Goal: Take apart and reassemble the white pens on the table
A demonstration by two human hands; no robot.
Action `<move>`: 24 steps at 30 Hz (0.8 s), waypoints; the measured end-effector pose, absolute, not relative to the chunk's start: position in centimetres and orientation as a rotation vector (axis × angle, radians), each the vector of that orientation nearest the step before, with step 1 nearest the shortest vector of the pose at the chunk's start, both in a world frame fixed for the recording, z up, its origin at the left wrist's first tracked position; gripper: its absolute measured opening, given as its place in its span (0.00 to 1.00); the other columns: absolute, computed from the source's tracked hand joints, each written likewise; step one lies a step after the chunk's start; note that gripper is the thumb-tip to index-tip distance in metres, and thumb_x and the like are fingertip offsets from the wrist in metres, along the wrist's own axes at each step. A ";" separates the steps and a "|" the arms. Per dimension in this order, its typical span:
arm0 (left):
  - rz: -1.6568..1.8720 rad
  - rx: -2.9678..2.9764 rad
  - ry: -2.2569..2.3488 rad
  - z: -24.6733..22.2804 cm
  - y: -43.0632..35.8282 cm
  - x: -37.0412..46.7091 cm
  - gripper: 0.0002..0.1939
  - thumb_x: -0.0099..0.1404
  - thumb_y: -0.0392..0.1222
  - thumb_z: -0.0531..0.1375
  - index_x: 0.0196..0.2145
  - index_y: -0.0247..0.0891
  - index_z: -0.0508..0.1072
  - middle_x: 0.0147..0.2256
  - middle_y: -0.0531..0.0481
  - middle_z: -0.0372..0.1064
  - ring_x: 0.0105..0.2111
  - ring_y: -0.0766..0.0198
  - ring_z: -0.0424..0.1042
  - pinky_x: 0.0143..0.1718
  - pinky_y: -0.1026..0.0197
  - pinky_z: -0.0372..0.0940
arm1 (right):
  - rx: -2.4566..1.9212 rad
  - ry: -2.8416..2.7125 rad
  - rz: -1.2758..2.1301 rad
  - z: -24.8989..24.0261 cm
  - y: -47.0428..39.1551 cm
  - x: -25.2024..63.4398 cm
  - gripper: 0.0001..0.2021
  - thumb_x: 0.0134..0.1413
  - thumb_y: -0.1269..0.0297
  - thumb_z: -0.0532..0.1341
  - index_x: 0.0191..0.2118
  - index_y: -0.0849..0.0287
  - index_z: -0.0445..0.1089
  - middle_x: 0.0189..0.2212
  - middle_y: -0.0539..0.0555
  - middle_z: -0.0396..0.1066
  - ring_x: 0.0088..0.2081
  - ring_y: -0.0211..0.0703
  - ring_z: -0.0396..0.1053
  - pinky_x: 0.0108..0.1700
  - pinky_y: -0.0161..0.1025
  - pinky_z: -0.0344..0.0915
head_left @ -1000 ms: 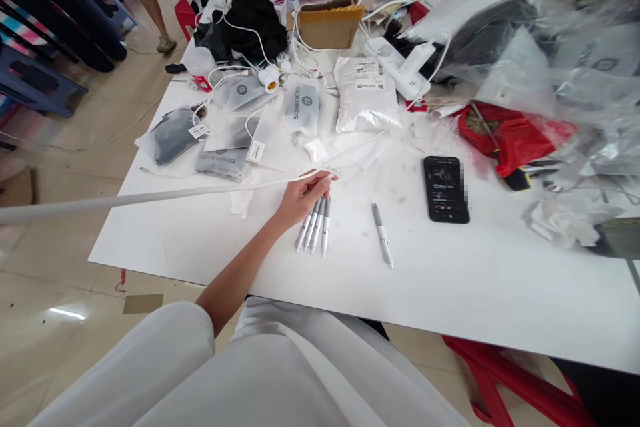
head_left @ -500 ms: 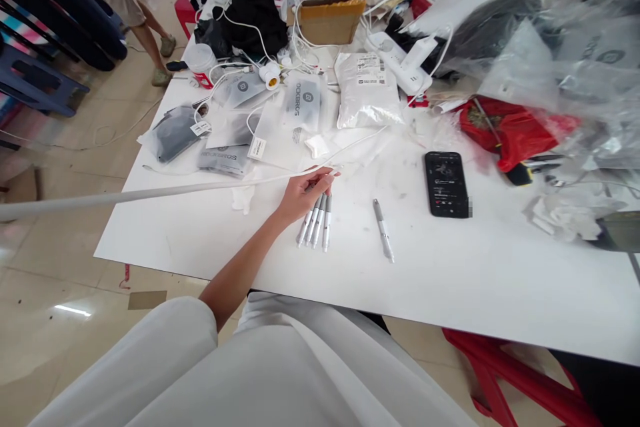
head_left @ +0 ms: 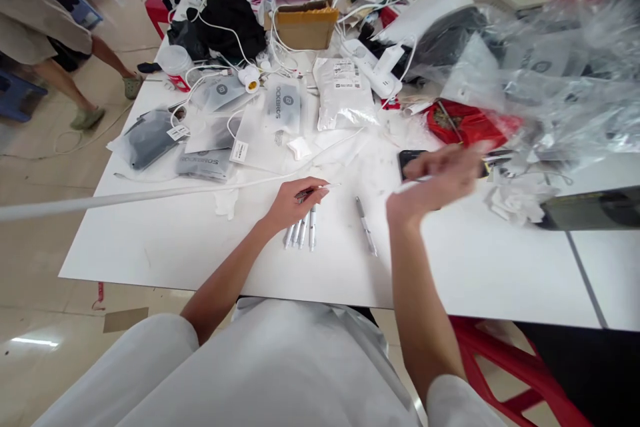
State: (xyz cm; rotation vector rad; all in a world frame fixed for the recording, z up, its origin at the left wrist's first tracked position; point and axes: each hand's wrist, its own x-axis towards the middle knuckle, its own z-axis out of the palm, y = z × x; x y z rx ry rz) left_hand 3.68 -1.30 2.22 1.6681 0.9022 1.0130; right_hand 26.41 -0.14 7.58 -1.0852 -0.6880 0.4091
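My left hand [head_left: 299, 201] is closed just above several grey-and-white pens [head_left: 303, 230] lying side by side on the white table [head_left: 200, 260]. A thin, pale tip sticks out past its thumb and forefinger; what it belongs to is mostly hidden. To the right, a single pen [head_left: 367, 225] lies apart. My right hand [head_left: 435, 180] is raised over the table, blurred by motion, and partly covers a black phone [head_left: 411, 159]. Whether it holds anything cannot be made out.
Clear packets [head_left: 205, 163], a white parcel [head_left: 345, 97], a power strip [head_left: 373, 70], a cardboard box [head_left: 307, 27] and a red bag [head_left: 465, 123] crowd the back. A white cable [head_left: 150, 193] crosses the left. A person's legs [head_left: 65, 83] show at upper left.
My right hand has come into view at the right, over the phone. The view has shifted, so the table items appear further left. My left hand remains closed by the pens.
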 end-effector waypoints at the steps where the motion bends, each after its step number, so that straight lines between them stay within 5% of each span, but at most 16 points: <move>1: 0.998 1.695 0.893 2.2 -1.4 3.8 0.14 0.76 0.51 0.64 0.46 0.38 0.83 0.30 0.50 0.77 0.29 0.66 0.73 0.31 0.63 0.64 | -1.081 -0.637 0.354 7.1 0.4 25.7 0.25 0.76 0.46 0.56 0.29 0.56 0.61 0.23 0.44 0.56 0.22 0.32 0.55 0.24 0.32 0.60; 4: 0.956 1.774 0.882 2.3 -1.7 4.1 0.15 0.77 0.51 0.62 0.45 0.38 0.83 0.32 0.49 0.78 0.28 0.67 0.71 0.31 0.63 0.63 | -1.147 -0.593 0.259 5.8 1.6 22.9 0.28 0.75 0.42 0.54 0.26 0.51 0.46 0.21 0.42 0.43 0.20 0.33 0.44 0.19 0.34 0.47; 24: 0.967 1.772 0.933 2.0 -1.4 3.9 0.13 0.75 0.50 0.63 0.46 0.38 0.81 0.30 0.52 0.75 0.27 0.67 0.67 0.32 0.63 0.64 | -1.210 -0.940 0.371 3.6 -0.5 17.8 0.24 0.77 0.44 0.52 0.30 0.52 0.53 0.24 0.45 0.54 0.25 0.36 0.54 0.28 0.39 0.57</move>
